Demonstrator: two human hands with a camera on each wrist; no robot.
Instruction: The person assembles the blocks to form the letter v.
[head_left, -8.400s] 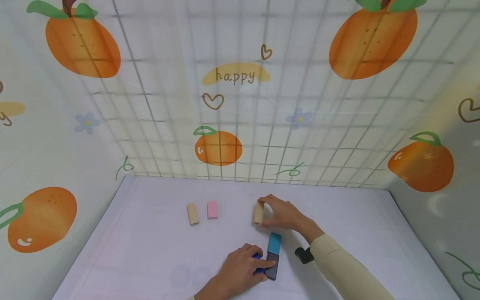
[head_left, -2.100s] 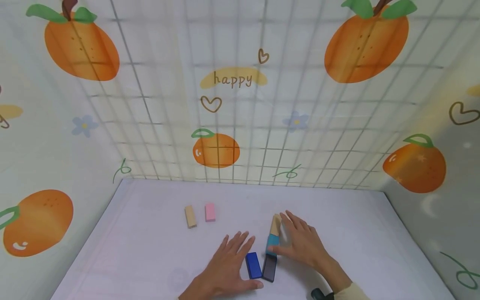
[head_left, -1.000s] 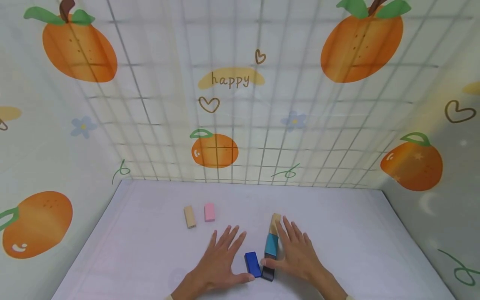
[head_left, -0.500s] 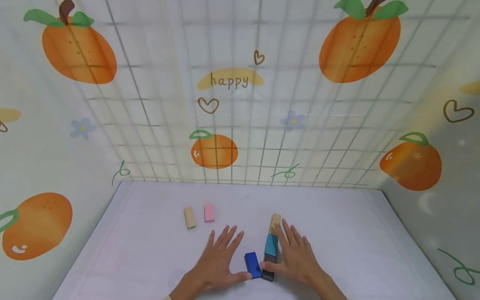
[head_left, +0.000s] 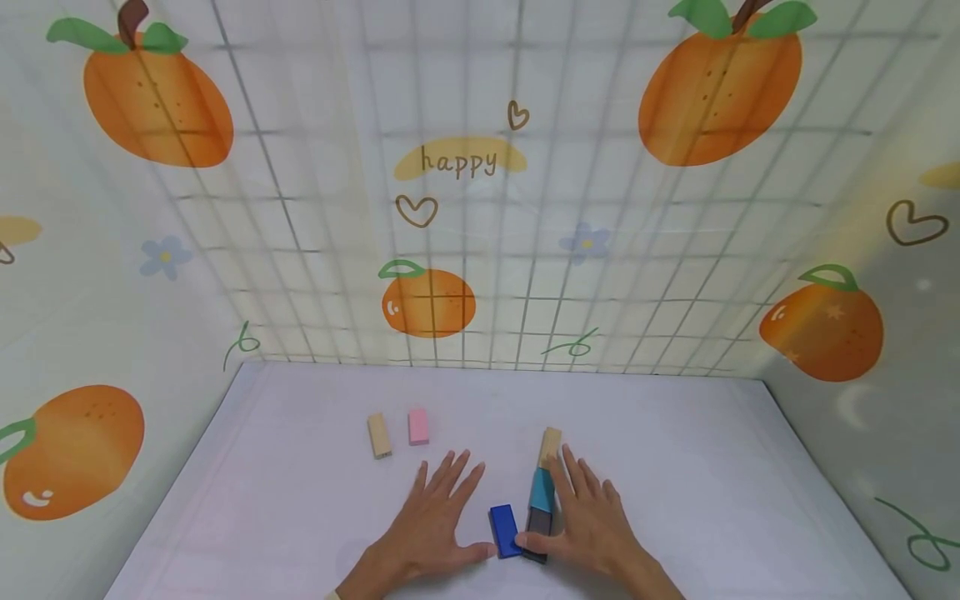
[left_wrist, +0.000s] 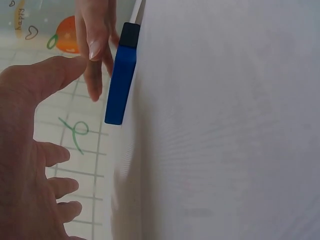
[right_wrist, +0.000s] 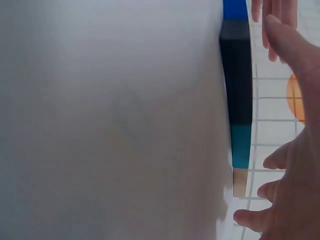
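In the head view, a black block (head_left: 539,522), a teal block (head_left: 541,490) and a pale wooden block (head_left: 551,442) lie end to end in a row. Left of the black block lies a blue block (head_left: 505,531), slightly angled. My right hand (head_left: 596,521) hovers beside the row, fingers spread, its thumb passing over part of the black block. Across from it, my left hand (head_left: 431,521) is spread too, thumb pointing at the blue block (left_wrist: 120,90). Both wrist views show the hands raised off the table, holding nothing.
Farther back on the left, another wooden block (head_left: 379,436) and a pink block (head_left: 418,427) lie apart from each other on the white table (head_left: 675,467). Cloth walls with printed oranges (head_left: 429,303) enclose the table's back and sides.
The wooden block that my right hand held earlier now lies beyond the teal block. My left hand has left the blue and black blocks. Lately both hands have drifted slightly nearer me.
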